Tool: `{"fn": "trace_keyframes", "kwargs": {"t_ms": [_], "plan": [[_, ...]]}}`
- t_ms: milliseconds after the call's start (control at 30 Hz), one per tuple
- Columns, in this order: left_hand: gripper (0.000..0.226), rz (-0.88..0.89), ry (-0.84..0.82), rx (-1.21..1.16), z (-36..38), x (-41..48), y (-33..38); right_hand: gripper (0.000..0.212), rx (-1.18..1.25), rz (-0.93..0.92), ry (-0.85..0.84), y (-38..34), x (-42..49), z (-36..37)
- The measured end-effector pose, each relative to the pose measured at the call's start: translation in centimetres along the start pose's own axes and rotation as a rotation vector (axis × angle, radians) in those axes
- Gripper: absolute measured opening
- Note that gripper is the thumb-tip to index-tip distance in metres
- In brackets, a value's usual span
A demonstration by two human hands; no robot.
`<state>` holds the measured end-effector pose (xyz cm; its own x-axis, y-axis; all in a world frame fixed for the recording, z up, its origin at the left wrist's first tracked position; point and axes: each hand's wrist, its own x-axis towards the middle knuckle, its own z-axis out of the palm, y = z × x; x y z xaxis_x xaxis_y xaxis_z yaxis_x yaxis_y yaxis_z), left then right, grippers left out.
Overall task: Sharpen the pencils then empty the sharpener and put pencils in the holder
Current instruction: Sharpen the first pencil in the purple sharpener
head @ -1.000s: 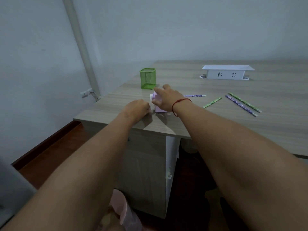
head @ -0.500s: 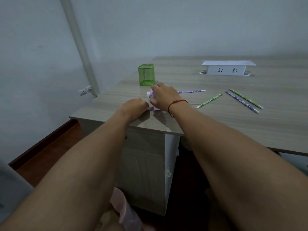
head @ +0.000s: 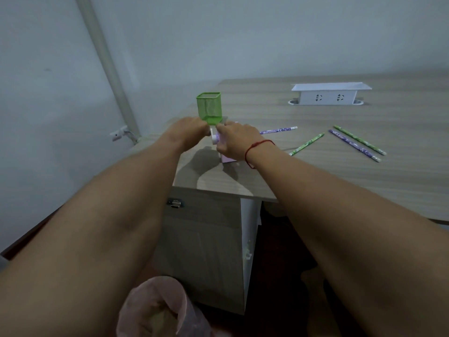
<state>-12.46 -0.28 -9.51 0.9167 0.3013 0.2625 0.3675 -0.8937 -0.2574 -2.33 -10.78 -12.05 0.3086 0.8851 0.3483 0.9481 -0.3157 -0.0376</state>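
Observation:
A pink pencil sharpener [head: 228, 159] stands near the desk's left front corner. My right hand [head: 237, 140] grips it from above and hides most of its body. My left hand [head: 190, 132] is curled round the white crank [head: 214, 139] on the sharpener's left side. Just behind the hands stands a green mesh holder [head: 209, 107]. Four pencils lie on the desk to the right: a purple one [head: 278, 130], a green one [head: 306, 144], another purple one [head: 352, 145] and another green one [head: 360, 140]. Whether a pencil sits in the sharpener is hidden.
A white socket box [head: 328, 96] stands at the back of the wooden desk [head: 340, 181]. Below the desk corner, on the floor, sits a bin lined with a pink bag [head: 155, 310]. A grey wall and a pipe [head: 107, 64] are on the left.
My left hand has risen from the desk surface beside the sharpener to the level of my right hand, on the crank. My right hand stays on the sharpener.

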Motion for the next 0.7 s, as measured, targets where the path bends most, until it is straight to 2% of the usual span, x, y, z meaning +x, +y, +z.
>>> {"fn": "trace_keyframes", "kwargs": {"t_ms": [233,400,500,700], "plan": [[0.026,-0.006,0.145,0.092,-1.1,-1.0,0.5,0.033,-0.035,0.002,-0.056,-0.1,0.1,-0.7],[0.025,-0.017,0.256,-0.009,-0.8,-2.4,1.5,0.033,-0.056,0.023,-0.059,-0.1,0.0,-1.2],[0.024,-0.005,0.275,-0.069,-0.4,-3.5,2.4,0.031,-0.05,0.034,-0.051,-0.1,-0.1,-1.2],[0.024,-0.033,0.248,-0.04,1.1,-6.0,3.1,0.032,-0.073,0.033,-0.072,-1.1,0.0,-0.6]]}}
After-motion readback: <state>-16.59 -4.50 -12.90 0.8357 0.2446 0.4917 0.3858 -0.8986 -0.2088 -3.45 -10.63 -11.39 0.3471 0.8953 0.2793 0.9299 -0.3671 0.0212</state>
